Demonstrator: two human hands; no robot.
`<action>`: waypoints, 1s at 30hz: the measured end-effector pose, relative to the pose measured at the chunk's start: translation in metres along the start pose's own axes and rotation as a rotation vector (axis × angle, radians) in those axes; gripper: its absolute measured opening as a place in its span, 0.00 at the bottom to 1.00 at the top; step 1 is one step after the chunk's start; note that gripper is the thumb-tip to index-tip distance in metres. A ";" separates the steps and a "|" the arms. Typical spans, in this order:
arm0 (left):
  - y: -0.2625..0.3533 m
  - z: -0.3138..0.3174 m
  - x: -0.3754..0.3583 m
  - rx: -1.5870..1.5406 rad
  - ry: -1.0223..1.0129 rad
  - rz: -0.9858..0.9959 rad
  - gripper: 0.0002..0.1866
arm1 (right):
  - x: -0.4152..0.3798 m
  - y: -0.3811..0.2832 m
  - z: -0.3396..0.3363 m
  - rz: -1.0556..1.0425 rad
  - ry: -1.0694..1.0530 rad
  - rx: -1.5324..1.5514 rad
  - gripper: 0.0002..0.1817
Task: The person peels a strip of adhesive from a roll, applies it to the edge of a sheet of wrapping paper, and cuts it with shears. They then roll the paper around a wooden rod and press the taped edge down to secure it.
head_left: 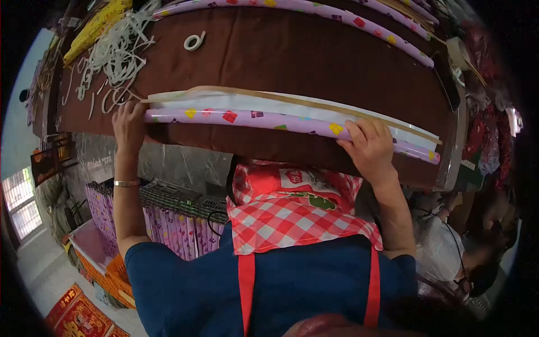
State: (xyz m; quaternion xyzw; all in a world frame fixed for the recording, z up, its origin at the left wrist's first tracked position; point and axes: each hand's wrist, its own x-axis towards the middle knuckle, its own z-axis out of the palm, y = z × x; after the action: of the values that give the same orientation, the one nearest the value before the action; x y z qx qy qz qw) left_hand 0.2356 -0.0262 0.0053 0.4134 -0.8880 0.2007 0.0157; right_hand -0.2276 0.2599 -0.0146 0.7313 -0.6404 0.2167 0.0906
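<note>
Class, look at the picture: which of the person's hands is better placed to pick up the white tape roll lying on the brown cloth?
Probably the left hand: it rests on the end of the purple roll nearer the tape roll; the right hand grips the far end.

**A small craft workshop for paper goods**

I am looking at what seems a small handwork shop, not a home room. A long table [292, 62] covered in brown cloth fills my view, and several rolls of purple patterned paper [292, 124] lie across it. White strips [115, 53] sit in a loose heap at one end, with a tape roll [194, 41] close by. Beside the table, a crate [168, 222] holds many more purple rolls standing upright. Red and gold printed sheets [78, 317] lie on the tiled floor. I see a red checked apron [292, 216] on the worker.
</note>
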 end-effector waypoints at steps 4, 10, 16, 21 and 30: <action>-0.036 -0.005 -0.020 0.112 -0.250 -0.273 0.10 | -0.001 0.001 0.000 0.008 -0.015 -0.012 0.29; 0.100 -0.067 0.023 -0.588 0.213 0.077 0.10 | -0.002 0.001 0.000 0.017 -0.041 -0.006 0.28; 0.230 -0.076 0.060 -0.896 0.200 0.361 0.08 | -0.002 -0.001 0.001 0.039 -0.026 0.005 0.27; 0.249 -0.080 0.081 -0.980 0.058 0.321 0.07 | 0.000 -0.004 -0.001 0.052 -0.010 0.014 0.28; 0.254 -0.080 0.082 -1.040 -0.070 0.310 0.06 | -0.015 0.003 -0.008 0.054 0.031 0.034 0.28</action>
State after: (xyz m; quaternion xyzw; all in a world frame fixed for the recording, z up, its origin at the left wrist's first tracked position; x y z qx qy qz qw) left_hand -0.0177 0.0908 0.0077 0.2218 -0.9207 -0.2792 0.1590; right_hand -0.2339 0.2759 -0.0139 0.7118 -0.6545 0.2413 0.0824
